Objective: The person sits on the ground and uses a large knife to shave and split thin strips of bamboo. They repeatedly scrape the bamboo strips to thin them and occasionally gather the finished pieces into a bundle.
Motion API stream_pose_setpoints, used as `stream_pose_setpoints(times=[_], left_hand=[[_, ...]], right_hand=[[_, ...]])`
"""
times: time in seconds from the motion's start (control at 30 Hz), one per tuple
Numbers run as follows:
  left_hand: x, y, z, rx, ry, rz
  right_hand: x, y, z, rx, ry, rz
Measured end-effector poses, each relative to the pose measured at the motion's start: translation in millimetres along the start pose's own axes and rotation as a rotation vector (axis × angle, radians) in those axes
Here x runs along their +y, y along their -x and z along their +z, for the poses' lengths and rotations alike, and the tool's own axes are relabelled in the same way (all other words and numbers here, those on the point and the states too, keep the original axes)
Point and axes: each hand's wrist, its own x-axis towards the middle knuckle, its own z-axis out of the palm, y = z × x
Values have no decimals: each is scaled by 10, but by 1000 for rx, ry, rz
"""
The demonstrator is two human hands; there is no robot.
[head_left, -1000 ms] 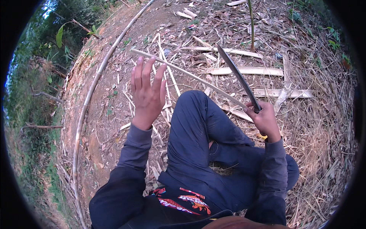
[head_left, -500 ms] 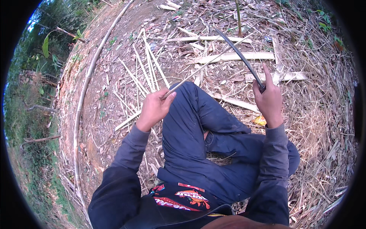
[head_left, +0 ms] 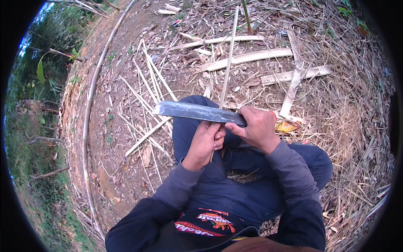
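On leaf-littered ground (head_left: 107,145), sitting cross-legged in dark trousers (head_left: 247,197). Pinching a thin pale strip (head_left: 228,63) near its lower end in the left hand (head_left: 203,145), with fingers curled tight. Clasping a broad dark blade (head_left: 195,112) at its right end in the right hand (head_left: 260,128), with fingers wrapped closed. Holding the blade crosswise over the strip, just beyond the left hand, tip to the left, giving no way to tell contact from a gap. Pointing the strip's long axis ahead and slightly rightward, nearly square to the blade, with the left hand nearer the crossing. Facing loose strips (head_left: 147,137) on the left and flat slats (head_left: 252,55) ahead. Farther left, overlooking a long curving pole (head_left: 89,103) and greenery (head_left: 37,168).
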Motion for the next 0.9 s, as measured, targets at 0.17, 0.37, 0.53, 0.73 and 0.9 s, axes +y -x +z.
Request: stream_pose_setpoints(times=[0.17, 0.37, 0.53, 0.73, 0.9], left_hand=[[-175, 78, 146, 15, -58, 13], [-250, 178, 208, -4, -26, -19], [-191, 257, 353, -28, -109, 31], [-297, 484, 204, -81, -56, -84], [-235, 355, 162, -68, -41, -53]], right_hand=[[38, -62, -79, 35, 35, -180], [192, -71, -116, 89, 130, -330], [396, -88, -190, 197, 228, -286], [1001, -161, -506, 176, 419, 168], [366, -70, -114, 136, 242, -207]])
